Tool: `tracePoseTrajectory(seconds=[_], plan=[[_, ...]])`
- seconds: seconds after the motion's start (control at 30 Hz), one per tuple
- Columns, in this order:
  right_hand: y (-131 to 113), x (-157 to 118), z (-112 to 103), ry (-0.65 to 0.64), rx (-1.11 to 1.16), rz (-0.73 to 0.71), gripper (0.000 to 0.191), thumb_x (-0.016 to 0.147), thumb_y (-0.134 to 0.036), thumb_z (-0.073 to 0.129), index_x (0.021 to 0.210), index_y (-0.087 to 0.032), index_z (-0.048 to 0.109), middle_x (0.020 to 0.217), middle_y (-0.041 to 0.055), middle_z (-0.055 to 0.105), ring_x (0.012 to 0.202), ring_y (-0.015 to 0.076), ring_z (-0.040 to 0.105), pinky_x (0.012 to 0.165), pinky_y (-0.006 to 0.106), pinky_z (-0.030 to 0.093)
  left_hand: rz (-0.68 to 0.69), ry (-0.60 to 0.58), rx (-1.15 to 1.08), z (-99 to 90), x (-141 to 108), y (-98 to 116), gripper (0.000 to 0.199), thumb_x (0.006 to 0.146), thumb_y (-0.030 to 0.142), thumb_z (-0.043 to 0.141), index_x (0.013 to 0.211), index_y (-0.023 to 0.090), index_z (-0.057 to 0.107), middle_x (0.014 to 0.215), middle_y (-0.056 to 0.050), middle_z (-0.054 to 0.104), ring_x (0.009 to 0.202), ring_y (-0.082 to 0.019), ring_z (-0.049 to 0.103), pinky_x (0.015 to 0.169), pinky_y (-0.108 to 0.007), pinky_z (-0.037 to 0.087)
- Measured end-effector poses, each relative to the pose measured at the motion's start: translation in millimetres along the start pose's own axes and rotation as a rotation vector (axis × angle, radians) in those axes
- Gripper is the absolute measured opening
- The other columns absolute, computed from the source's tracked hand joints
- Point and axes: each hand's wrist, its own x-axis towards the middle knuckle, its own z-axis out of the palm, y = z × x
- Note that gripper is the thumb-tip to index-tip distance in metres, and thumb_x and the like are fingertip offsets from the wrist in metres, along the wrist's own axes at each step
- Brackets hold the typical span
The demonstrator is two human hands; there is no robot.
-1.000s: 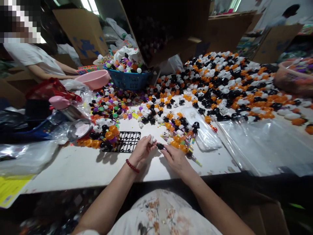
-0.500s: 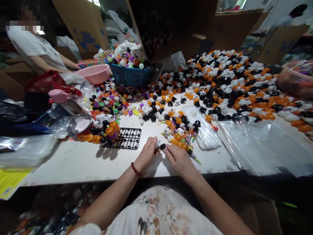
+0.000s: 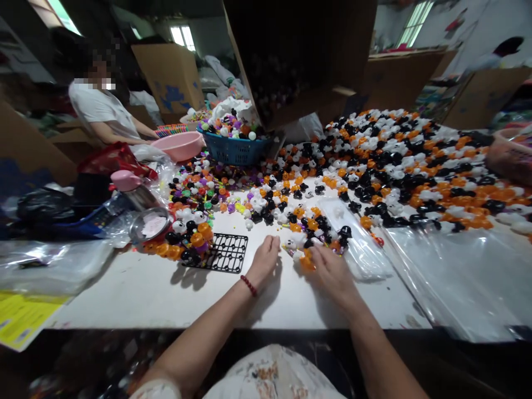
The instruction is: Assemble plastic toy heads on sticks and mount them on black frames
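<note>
My left hand (image 3: pixel 267 259) is above the white table with its fingers drawn together. Whatever is between them, if anything, is hidden. To the right, my right hand (image 3: pixel 333 272) is closed on an orange pumpkin figure (image 3: pixel 308 260), blurred by motion, at the near edge of a small heap of figure-topped sticks (image 3: pixel 297 226). In that heap are white ghosts, orange pumpkins and black figures. Left of my hands lies a black plastic grid rack (image 3: pixel 233 252). Several orange, black and white figures (image 3: pixel 199 238) stand clustered on its left part.
A large pile of figures (image 3: pixel 394 160) covers the back right. Clear plastic bags (image 3: pixel 453 271) lie at the right. A blue basket (image 3: pixel 235 149), pink basin (image 3: pixel 178 145), metal bowl (image 3: pixel 139 224) and pink-lidded flask (image 3: pixel 133 185) stand left. Another person (image 3: pixel 103 108) works beyond them.
My hands were close together, with a small black piece in the right fingers. Now they are apart, the right hand having moved right to the heap. The camera view has tilted up.
</note>
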Motion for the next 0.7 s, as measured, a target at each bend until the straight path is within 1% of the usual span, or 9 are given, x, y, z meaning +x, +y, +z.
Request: tracePoseTrajectory(seconds=[0.07, 0.13, 0.2, 0.3, 0.4, 0.5, 0.6, 0.67, 0.7], plan=[[11.6, 13.1, -11.7, 0.169, -0.18, 0.016, 0.043, 0.099, -0.039, 0.04, 0.12, -0.011, 0.066, 0.118, 0.0214, 0.063, 0.111, 0.0333, 0.058, 0.098, 0.05, 0.046, 0.124, 0.108, 0.223, -3.6, 35.4, 1.9, 0.024, 0.097, 0.038, 0.047, 0.106, 0.019, 0.059, 0.104, -0.01, 0.061, 0.099, -0.022, 0.058, 0.091, -0.036, 0.046], [17.6, 18.0, -13.7, 0.26, -0.329, 0.008, 0.045, 0.098, -0.038, 0.043, 0.124, -0.008, 0.064, 0.133, 0.0259, 0.053, 0.123, 0.0394, 0.049, 0.103, 0.06, 0.041, 0.193, 0.147, 0.399, -4.4, 66.6, 2.0, 0.032, 0.093, 0.028, 0.054, 0.123, 0.019, 0.056, 0.125, -0.015, 0.053, 0.117, -0.026, 0.053, 0.101, -0.039, 0.041], [17.8, 15.1, -4.9, 0.248, -0.354, -0.036, 0.043, 0.098, -0.036, 0.044, 0.128, -0.01, 0.061, 0.139, 0.0247, 0.049, 0.128, 0.0394, 0.045, 0.103, 0.061, 0.042, 0.178, 0.114, 0.479, -2.4, 89.0, -0.3, 0.034, 0.089, 0.023, 0.059, 0.123, 0.021, 0.057, 0.131, -0.015, 0.049, 0.12, -0.029, 0.052, 0.102, -0.041, 0.041], [9.7, 4.5, 21.1, 0.159, -0.264, -0.19, 0.036, 0.098, -0.031, 0.045, 0.126, -0.014, 0.061, 0.134, 0.0203, 0.052, 0.125, 0.0338, 0.049, 0.103, 0.055, 0.046, 0.124, 0.106, 0.444, 1.3, 103.3, -6.5, 0.025, 0.082, 0.016, 0.066, 0.107, 0.021, 0.061, 0.122, -0.012, 0.052, 0.109, -0.027, 0.058, 0.098, -0.039, 0.043], [-4.3, 2.9, 49.4, 0.051, -0.173, -0.29, 0.03, 0.098, -0.025, 0.046, 0.122, -0.017, 0.062, 0.125, 0.0165, 0.058, 0.118, 0.0292, 0.054, 0.101, 0.048, 0.049, 0.062, 0.17, 0.355, -2.6, 96.9, -13.1, 0.028, 0.077, 0.015, 0.071, 0.1, 0.019, 0.057, 0.109, -0.01, 0.057, 0.094, -0.022, 0.061, 0.088, -0.035, 0.047], [-20.0, 22.4, 76.3, -0.078, -0.157, -0.295, 0.029, 0.097, -0.018, 0.045, 0.121, -0.017, 0.062, 0.121, 0.0145, 0.061, 0.112, 0.0262, 0.056, 0.099, 0.041, 0.049, -0.018, 0.253, 0.258, -18.6, 74.0, -18.2, 0.028, 0.082, 0.031, 0.069, 0.1, 0.02, 0.051, 0.087, -0.003, 0.057, 0.072, -0.016, 0.058, 0.069, -0.03, 0.048], [-34.6, 58.2, 106.9, -0.201, -0.268, -0.296, 0.039, 0.093, -0.008, 0.044, 0.128, -0.014, 0.06, 0.125, 0.0145, 0.06, 0.111, 0.0251, 0.054, 0.099, 0.036, 0.047, -0.069, 0.356, -0.081, -40.9, 40.7, -22.5, 0.033, 0.089, 0.053, 0.057, 0.097, 0.022, 0.048, 0.072, 0.005, 0.049, 0.051, -0.009, 0.045, 0.049, -0.022, 0.039], [-43.7, 83.1, 129.1, -0.273, -0.364, -0.286, 0.047, 0.093, -0.007, 0.044, 0.137, -0.016, 0.054, 0.125, 0.0138, 0.06, 0.111, 0.0247, 0.053, 0.097, 0.034, 0.045, -0.113, 0.39, -0.352, -53.7, 17.9, -26.7, 0.042, 0.087, 0.063, 0.055, 0.09, 0.022, 0.049, 0.064, 0.008, 0.042, 0.043, -0.007, 0.037, 0.04, -0.02, 0.029], [-47.8, 94.2, 139.9, -0.299, -0.399, -0.278, 0.05, 0.093, -0.008, 0.043, 0.141, -0.018, 0.05, 0.123, 0.0138, 0.06, 0.11, 0.0249, 0.054, 0.095, 0.033, 0.045, -0.138, 0.388, -0.43, -58.7, 7.7, -29.6, 0.045, 0.084, 0.067, 0.056, 0.088, 0.022, 0.051, 0.062, 0.008, 0.04, 0.042, -0.007, 0.035, 0.038, -0.02, 0.025]])
